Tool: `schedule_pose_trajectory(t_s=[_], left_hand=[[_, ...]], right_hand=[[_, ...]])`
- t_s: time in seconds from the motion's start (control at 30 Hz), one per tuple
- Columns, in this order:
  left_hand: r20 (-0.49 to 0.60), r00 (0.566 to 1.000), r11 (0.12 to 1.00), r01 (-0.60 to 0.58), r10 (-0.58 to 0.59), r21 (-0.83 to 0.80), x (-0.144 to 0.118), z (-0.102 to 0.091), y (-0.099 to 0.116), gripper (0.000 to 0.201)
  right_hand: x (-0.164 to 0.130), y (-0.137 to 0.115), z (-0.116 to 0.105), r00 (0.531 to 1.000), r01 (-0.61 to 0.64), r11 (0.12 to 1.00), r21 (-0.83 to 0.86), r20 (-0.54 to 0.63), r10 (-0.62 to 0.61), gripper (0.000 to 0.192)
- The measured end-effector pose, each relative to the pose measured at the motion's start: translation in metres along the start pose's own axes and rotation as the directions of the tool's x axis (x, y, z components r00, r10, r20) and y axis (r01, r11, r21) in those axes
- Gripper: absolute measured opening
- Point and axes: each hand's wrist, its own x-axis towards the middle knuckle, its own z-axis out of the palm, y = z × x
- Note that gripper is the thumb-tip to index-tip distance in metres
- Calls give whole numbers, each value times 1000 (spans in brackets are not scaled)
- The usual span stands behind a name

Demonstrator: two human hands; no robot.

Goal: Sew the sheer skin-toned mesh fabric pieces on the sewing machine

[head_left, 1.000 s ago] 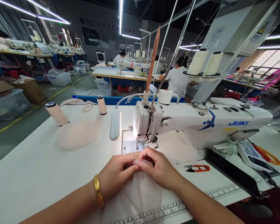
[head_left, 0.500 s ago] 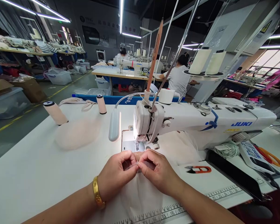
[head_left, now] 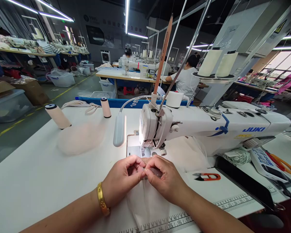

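Note:
Just in front of the sewing machine (head_left: 155, 123), my left hand (head_left: 123, 174) and my right hand (head_left: 162, 178) meet with fingertips almost touching. Both pinch the edge of a thin sheer fabric (head_left: 147, 204), which hangs from the fingers towards the table's front edge. A tan strip (head_left: 146, 159) shows behind the fingertips, close to the needle plate (head_left: 134, 150). The presser foot (head_left: 143, 151) is beyond the hands, apart from them. How the fabric is folded between the fingers is hidden.
Orange thread snips (head_left: 207, 176) and a black phone (head_left: 243, 181) lie to the right. Two thread cones, a peach one (head_left: 57, 116) and another (head_left: 105, 107), stand at the back left near a sheer oval piece (head_left: 81, 138). A lamp (head_left: 119, 129) hangs beside the machine head. A ruler strip (head_left: 181, 221) runs along the front.
The view has shifted very slightly. Both hands keep their pinch on the sheer fabric in nearly the same place, with only small finger movement.

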Motion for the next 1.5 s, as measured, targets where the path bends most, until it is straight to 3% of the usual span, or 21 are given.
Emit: schedule_pose_trajectory(t_s=[0.17,0.83,1.17,1.5], left_hand=[[-9,1000,997,9,-10,-73,0,-1,-2,33],[-48,999,998,-5,3,-58,-3,-5,-2,33],[-52,998,999,-36,35,-30,-3,-5,-1,31],[-25,999,997,-40,42,68,-1,-3,-2,41]], right_hand=[[1,0,-1,1000,-12,1000,5,8,12,17],[1,2,-2,995,-91,996,24,48,89,14],[1,3,-4,987,-151,984,98,73,144,12],[2,3,-3,991,-123,985,120,66,116,14]])
